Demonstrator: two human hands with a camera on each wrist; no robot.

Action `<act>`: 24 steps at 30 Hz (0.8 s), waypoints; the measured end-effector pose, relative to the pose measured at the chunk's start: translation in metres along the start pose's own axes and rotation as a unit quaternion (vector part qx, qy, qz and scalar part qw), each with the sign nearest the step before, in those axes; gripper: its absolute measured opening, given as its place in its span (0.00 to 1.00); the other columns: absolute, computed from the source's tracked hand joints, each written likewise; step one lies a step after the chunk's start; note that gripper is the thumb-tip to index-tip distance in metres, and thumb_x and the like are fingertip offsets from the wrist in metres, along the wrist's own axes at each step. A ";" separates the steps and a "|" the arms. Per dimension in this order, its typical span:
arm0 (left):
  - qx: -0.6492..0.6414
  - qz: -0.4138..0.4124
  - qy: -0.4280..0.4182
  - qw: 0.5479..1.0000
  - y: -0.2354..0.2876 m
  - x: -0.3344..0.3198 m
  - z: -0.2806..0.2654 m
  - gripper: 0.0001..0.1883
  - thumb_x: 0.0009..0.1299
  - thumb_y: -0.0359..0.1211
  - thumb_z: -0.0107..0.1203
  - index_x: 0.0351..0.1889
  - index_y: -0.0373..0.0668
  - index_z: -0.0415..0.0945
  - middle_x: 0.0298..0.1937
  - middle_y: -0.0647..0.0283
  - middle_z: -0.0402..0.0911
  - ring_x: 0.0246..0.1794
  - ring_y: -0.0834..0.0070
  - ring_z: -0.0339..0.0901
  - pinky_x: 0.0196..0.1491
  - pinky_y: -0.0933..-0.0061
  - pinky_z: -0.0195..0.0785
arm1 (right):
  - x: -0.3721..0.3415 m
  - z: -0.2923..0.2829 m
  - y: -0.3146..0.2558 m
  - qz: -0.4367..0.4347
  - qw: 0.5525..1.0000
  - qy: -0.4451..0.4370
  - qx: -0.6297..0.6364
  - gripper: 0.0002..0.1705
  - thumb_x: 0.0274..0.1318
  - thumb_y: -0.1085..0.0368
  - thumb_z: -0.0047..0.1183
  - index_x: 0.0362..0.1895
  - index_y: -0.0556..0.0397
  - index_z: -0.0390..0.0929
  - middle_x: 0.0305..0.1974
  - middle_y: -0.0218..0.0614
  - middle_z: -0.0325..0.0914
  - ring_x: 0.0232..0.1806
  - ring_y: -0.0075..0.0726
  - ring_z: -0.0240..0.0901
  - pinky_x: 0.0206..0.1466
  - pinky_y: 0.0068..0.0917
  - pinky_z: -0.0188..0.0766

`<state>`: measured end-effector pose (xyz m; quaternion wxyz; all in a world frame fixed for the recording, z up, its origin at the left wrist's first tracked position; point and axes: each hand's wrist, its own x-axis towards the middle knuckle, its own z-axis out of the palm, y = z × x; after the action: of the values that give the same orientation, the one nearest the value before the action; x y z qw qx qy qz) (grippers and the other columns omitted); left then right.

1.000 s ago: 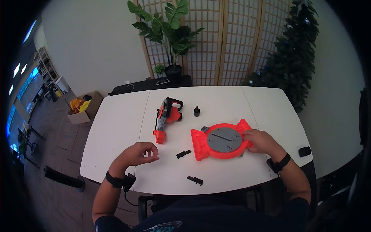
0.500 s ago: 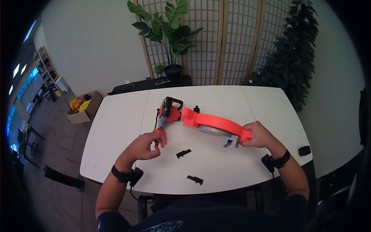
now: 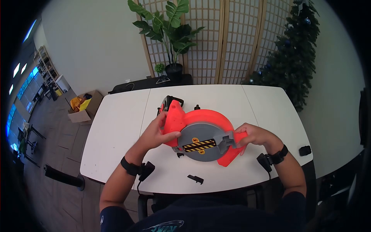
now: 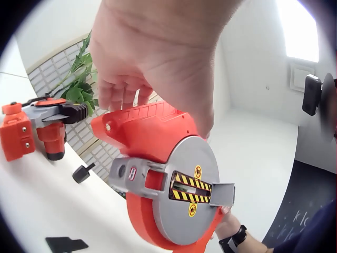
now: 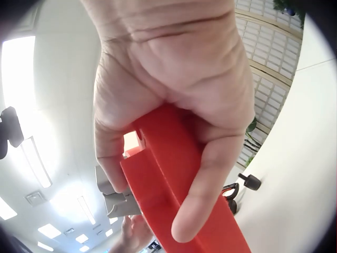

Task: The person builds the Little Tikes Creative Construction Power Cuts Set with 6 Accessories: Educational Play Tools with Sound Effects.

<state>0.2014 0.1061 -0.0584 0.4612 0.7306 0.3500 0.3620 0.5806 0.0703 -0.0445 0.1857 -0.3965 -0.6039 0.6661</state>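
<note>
Red base with grey disc (image 3: 204, 133) tilted, held over middle of white table (image 3: 116, 147); left hand (image 3: 155, 133) grips left end, right hand (image 3: 255, 135) clamped on right end, hands apart. Black clip (image 3: 196, 179) near table's near edge. Toy saw (image 3: 166, 104), partly hidden, and black peg (image 3: 197, 107) toward far edge.

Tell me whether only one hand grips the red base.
No: the left hand and the right hand grip the red base at opposite ends.
</note>
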 end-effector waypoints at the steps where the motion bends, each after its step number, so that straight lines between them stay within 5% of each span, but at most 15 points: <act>1: 0.000 0.000 0.000 1.000 0.000 0.001 0.003 0.44 0.62 0.46 0.72 0.69 0.34 0.61 0.61 0.52 0.76 0.63 0.63 0.74 0.66 0.62 0.67 | 0.001 0.001 0.001 0.002 1.000 -0.001 0.011 0.14 0.54 0.67 0.64 0.42 0.65 0.83 0.37 0.42 0.84 0.32 0.34 0.84 0.34 0.29 0.85; 6: -0.101 -0.033 0.060 0.993 -0.007 0.007 0.007 0.34 0.64 0.42 0.71 0.62 0.35 0.69 0.56 0.55 0.79 0.57 0.71 0.78 0.60 0.68 0.72 | 0.007 0.004 0.008 -0.013 0.997 0.056 0.053 0.18 0.60 0.59 0.63 0.45 0.62 0.81 0.36 0.41 0.84 0.30 0.33 0.83 0.30 0.28 0.84; 9: -0.137 -0.069 0.102 0.983 -0.017 0.005 0.007 0.28 0.67 0.41 0.68 0.59 0.35 0.71 0.52 0.57 0.81 0.51 0.74 0.81 0.55 0.71 0.76 | 0.010 0.005 0.017 -0.092 0.980 0.095 0.148 0.22 0.64 0.53 0.61 0.51 0.59 0.76 0.36 0.39 0.84 0.33 0.31 0.83 0.35 0.27 0.84; 15: -0.231 -0.116 0.122 0.958 -0.017 0.003 0.024 0.25 0.72 0.44 0.63 0.57 0.35 0.71 0.48 0.59 0.83 0.45 0.77 0.82 0.50 0.74 0.78 | 0.029 0.034 0.028 -0.175 0.947 0.262 0.053 0.31 0.63 0.60 0.63 0.62 0.55 0.61 0.52 0.40 0.78 0.52 0.28 0.79 0.55 0.28 0.80; 17: -0.229 -0.122 0.107 0.960 -0.018 0.004 0.026 0.27 0.72 0.46 0.63 0.57 0.34 0.70 0.49 0.58 0.82 0.47 0.76 0.82 0.52 0.73 0.77 | 0.033 0.038 0.031 -0.180 0.925 0.271 0.196 0.31 0.63 0.64 0.63 0.62 0.55 0.60 0.56 0.40 0.75 0.54 0.28 0.78 0.57 0.31 0.80; 24: -0.009 -0.130 0.038 0.991 -0.037 -0.003 0.023 0.37 0.69 0.53 0.64 0.63 0.32 0.66 0.57 0.54 0.78 0.54 0.71 0.78 0.56 0.69 0.74 | 0.029 0.014 0.039 -0.215 0.910 0.267 0.233 0.25 0.63 0.66 0.62 0.58 0.55 0.63 0.54 0.40 0.76 0.53 0.30 0.79 0.56 0.31 0.81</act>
<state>0.2127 0.1062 -0.1007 0.4973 0.6606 0.4561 0.3290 0.5612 0.0737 -0.0914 0.5663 -0.3655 -0.4296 0.6010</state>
